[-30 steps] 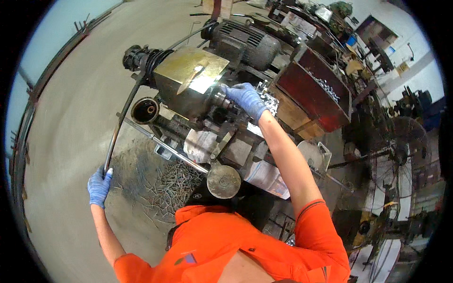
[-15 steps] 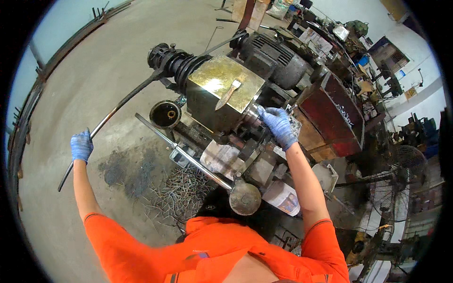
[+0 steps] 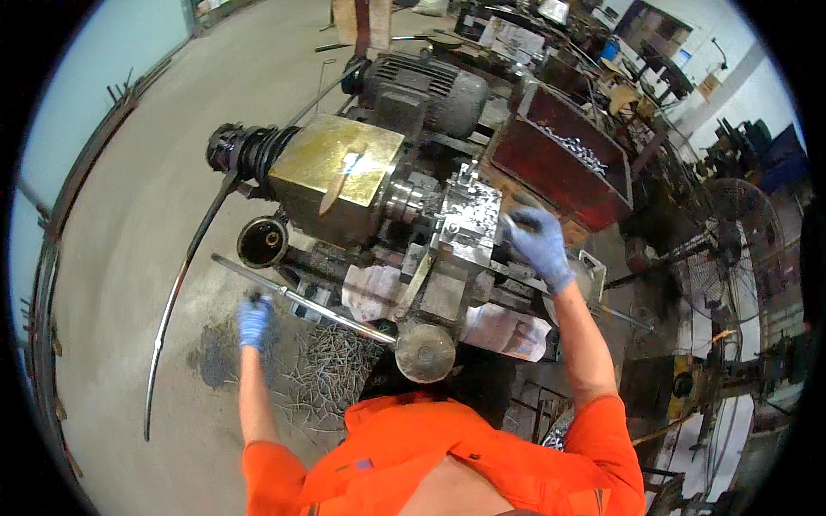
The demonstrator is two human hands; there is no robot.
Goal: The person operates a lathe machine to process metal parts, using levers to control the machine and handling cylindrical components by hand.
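My left hand, in a blue knitted glove, is off the long lever and hovers below the end of a silver bar handle. Its fingers are blurred, and I see nothing clearly held. Beside the metal tool slide is my gloved right hand, fingers and thumb apart, dark at the tips. Whether it touches the slide I cannot tell. Left of the slide, a round steel chuck projects from the lathe head. On its shiny yellowish top lies a brush.
A dark motor stands behind the lathe head. A red bin with small metal parts is at the right rear. Rod offcuts lie on the floor near a round cup. Farther right is a fan.
My left hand has let go of the long lever and moved right, and the lever hangs lower. My right hand has left the chuck for the slide's right side. The view has shifted.
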